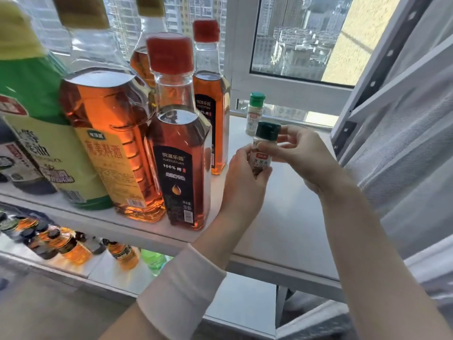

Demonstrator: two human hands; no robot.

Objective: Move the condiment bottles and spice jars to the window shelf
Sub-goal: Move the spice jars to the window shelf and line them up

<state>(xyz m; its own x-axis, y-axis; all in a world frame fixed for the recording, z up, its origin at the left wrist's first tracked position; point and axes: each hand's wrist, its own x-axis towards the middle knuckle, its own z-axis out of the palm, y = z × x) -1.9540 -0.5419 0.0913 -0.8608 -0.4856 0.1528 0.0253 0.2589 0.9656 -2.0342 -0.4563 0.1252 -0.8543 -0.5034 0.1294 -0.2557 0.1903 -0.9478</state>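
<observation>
Both arms reach forward and meet in front of the body. The left hand [241, 175] is raised with its back toward the viewer, fingers curled and closed in a grip, a pale sleeve pushed up the forearm. The right hand [302, 153] comes in from the right, bare forearm angled upward, thumb and fingertips pinched together just beside the left hand's fingers.

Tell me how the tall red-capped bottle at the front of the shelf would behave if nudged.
The front bottle looks heavy: oil fills it to the shoulder. Tall and narrow, it might tip rather than slide. It stands near the shelf edge, so a fall could carry it off.
</observation>
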